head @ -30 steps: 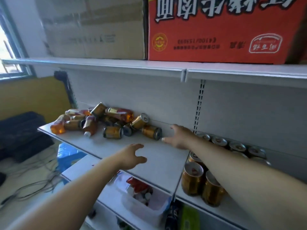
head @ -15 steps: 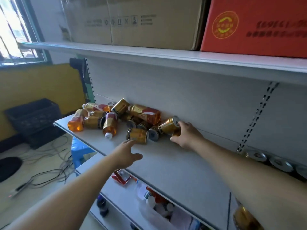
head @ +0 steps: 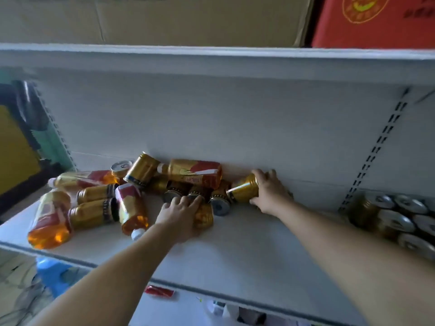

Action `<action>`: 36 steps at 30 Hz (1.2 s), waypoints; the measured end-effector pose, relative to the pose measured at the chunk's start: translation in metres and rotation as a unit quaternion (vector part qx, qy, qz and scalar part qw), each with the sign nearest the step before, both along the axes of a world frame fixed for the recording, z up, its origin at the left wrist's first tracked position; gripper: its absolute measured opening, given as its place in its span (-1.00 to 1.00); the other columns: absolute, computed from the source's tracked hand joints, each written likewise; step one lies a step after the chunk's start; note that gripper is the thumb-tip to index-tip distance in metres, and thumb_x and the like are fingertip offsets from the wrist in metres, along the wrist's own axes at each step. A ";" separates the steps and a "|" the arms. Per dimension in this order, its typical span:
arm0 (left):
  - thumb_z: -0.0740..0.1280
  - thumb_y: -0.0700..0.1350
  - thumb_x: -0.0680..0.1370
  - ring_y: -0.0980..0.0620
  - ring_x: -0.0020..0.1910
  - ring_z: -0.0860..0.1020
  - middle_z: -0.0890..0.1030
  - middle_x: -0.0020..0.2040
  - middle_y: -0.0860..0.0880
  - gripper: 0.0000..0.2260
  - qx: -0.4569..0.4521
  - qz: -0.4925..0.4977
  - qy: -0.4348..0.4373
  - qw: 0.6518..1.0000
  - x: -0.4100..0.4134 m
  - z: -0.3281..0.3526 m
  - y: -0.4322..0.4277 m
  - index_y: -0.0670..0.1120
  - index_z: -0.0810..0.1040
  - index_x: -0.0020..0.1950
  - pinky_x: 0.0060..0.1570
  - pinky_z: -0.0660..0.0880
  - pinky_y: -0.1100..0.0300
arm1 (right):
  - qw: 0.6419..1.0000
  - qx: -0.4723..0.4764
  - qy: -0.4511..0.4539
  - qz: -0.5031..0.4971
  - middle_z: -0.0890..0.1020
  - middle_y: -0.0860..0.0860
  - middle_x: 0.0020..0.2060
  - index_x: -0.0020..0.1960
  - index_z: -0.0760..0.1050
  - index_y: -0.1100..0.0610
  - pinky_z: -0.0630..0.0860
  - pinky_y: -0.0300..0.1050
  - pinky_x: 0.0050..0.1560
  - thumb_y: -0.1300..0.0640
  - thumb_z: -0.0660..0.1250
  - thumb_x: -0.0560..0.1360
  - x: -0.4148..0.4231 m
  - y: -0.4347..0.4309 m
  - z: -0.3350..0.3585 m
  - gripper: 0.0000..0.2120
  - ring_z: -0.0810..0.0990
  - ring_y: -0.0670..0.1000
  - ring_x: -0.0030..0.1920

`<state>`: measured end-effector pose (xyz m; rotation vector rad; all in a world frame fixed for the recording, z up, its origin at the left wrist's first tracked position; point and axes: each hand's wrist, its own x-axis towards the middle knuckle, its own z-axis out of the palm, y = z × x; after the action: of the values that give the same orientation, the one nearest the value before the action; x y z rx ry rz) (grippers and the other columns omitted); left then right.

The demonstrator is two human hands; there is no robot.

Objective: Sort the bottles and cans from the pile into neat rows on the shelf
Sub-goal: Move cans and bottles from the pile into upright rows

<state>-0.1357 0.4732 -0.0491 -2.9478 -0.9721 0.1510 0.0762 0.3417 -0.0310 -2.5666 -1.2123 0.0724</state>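
Observation:
A pile of gold cans and amber bottles (head: 127, 196) lies tumbled at the left and back of the white shelf (head: 247, 250). My right hand (head: 270, 191) grips a gold can (head: 242, 189) lying on its side at the pile's right end, near the back wall. My left hand (head: 181, 212) lies over another gold can (head: 204, 216) at the front of the pile, fingers curling round it. At the far right, gold cans (head: 395, 220) stand in neat rows with silver tops showing.
An upper shelf (head: 211, 55) with a brown carton (head: 164, 20) and a red carton (head: 376, 20) hangs close overhead. Below are a lower shelf with small packets (head: 160, 291) and a blue stool (head: 54, 271). A slotted upright (head: 376, 147) divides the bays.
The view has swung left and closer to the pile. My right hand has closed on the rightmost can, and my left hand has moved forward onto a can at the pile's front.

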 end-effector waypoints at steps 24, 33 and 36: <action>0.51 -0.35 0.30 0.06 0.09 0.51 0.51 0.14 -0.02 -0.26 -0.510 -0.066 -0.313 0.799 0.003 -0.040 -0.067 -0.01 0.22 0.35 0.12 0.43 0.18 | 0.921 0.276 0.184 -0.203 0.34 -0.05 0.28 0.47 0.17 -0.04 0.29 -0.26 0.17 0.06 0.52 0.37 -0.116 -0.115 -0.045 -0.21 0.37 -0.08 0.25; 0.47 -0.44 0.32 0.42 -0.15 0.55 0.53 0.00 0.14 -0.34 -0.530 -0.027 -0.345 0.774 0.021 -0.041 -0.100 0.04 0.33 0.26 -0.16 0.48 0.45 | 0.897 0.320 0.253 -0.170 0.54 -0.13 0.13 0.34 0.26 -0.12 0.41 -0.22 0.13 0.10 0.58 0.29 -0.101 -0.122 -0.060 -0.25 0.53 -0.06 0.16; 0.48 -0.43 0.32 0.48 -0.14 0.52 0.53 0.00 0.18 -0.38 -0.515 -0.047 -0.346 0.783 0.025 -0.041 -0.108 0.18 0.34 0.08 -0.17 0.45 0.51 | 0.894 0.327 0.247 -0.183 0.56 -0.13 0.08 0.20 0.30 -0.16 0.41 -0.32 0.03 0.09 0.58 0.28 -0.105 -0.130 -0.059 -0.37 0.54 -0.09 0.09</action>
<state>-0.1112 0.3653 -0.0901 -4.2136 -0.9751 -0.6965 -0.0284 0.2116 -0.0898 -1.9529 -0.4402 0.1849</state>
